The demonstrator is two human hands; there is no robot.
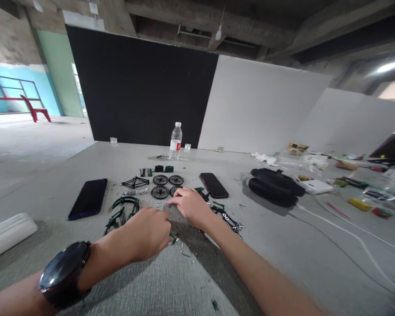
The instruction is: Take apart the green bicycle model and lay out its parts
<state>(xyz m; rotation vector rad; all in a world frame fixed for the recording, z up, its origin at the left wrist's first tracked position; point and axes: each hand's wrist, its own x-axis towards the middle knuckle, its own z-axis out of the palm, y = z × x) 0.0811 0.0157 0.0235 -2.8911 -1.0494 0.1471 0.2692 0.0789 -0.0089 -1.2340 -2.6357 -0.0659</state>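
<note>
Small green and black model parts lie spread on the grey table: several spoked wheels (160, 180), a green frame piece (135, 181) and curved green pieces (123, 202). My left hand (146, 233), a dark watch (64, 273) on its wrist, is curled with the fingers pinched low over the table by a small green part (174, 238). My right hand (191, 206) rests on the parts just past it, fingers bent and together, tips near the wheels. What either hand holds is hidden.
A dark blue phone (88, 198) lies at left, a black phone (213, 185) at right. A water bottle (175, 141) stands behind the parts. A black pouch (274, 186), white cable (345, 232) and scattered tools sit at right; a white object (6, 232) at the left edge.
</note>
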